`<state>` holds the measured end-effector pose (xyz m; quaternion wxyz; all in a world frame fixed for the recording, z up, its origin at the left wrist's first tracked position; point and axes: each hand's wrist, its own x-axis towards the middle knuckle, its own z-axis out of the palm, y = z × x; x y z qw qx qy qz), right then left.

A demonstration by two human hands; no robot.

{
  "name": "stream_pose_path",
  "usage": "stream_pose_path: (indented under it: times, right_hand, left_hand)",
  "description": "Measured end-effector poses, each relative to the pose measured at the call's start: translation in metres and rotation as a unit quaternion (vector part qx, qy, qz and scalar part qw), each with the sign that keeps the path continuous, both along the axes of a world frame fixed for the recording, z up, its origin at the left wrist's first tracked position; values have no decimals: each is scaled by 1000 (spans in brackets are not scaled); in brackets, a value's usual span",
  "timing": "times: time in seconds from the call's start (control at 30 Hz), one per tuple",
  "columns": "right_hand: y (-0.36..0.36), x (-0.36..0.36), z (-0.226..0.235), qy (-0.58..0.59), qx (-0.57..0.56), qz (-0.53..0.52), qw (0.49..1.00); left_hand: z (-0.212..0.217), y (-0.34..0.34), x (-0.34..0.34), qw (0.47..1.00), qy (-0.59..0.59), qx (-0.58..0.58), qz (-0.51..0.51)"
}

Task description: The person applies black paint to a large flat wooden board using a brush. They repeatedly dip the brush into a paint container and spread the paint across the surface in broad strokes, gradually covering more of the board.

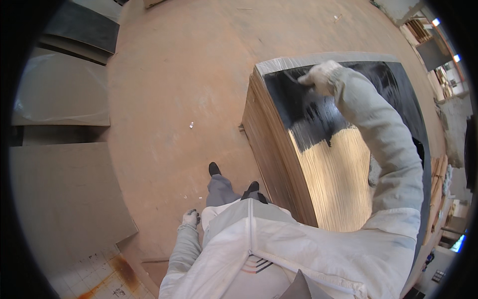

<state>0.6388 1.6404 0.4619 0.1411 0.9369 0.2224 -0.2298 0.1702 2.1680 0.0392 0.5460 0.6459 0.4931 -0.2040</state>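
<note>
A stack of wood-coloured sheets (279, 144) stands at my right. Its top sheet has a shiny, wood-grained golden part (333, 174) and a glossy black part (284, 89), which meet along a ragged edge. My right hand (321, 78), in a whitish glove, is over the black part near the stack's far edge. Its fingers are bent together; whatever they hold is hidden. A grey thing (374, 172) lies on the sheet, mostly covered by my right forearm. My gloved left hand (191, 218) hangs beside my hip, fingers curled, with nothing visible in it.
Pale film (284, 64) shows along the stack's far edge. At the left are several large flat boards or stacks, one brown (64, 189), one under clear wrap (64, 89), one dark (84, 27). Small white scraps (191, 125) lie on the brown floor (169, 65). More boards (435, 184) are at the right.
</note>
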Motion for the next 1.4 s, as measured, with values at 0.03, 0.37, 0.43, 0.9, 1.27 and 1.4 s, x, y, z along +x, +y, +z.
stream_pose_path:
  times: [0.03, 0.37, 0.43, 0.9, 1.27, 1.4]
  right_hand:
    - [-3, -15, -1, 18, 0, 4, 1000]
    - [-26, -79, -7, 43, -54, -34, 997]
    - [-27, -100, -1, 49, -77, -7, 996]
    - [-42, -157, 11, 29, -112, 9, 993]
    - [-69, -201, 11, 18, -35, -93, 995]
    - [-51, -233, 20, 91, -93, -121, 984]
  left_hand:
    - [-3, 7, 0, 999, 2, -25, 45]
    - [-12, -8, -38, 998, 29, 8, -58]
    - [-12, -11, -43, 998, 2, 11, -62]
    - [-22, -6, -31, 996, 47, -43, -63]
    - [-13, 5, -58, 955, -7, 16, -298]
    - [-36, 36, -68, 977, 34, 25, -211]
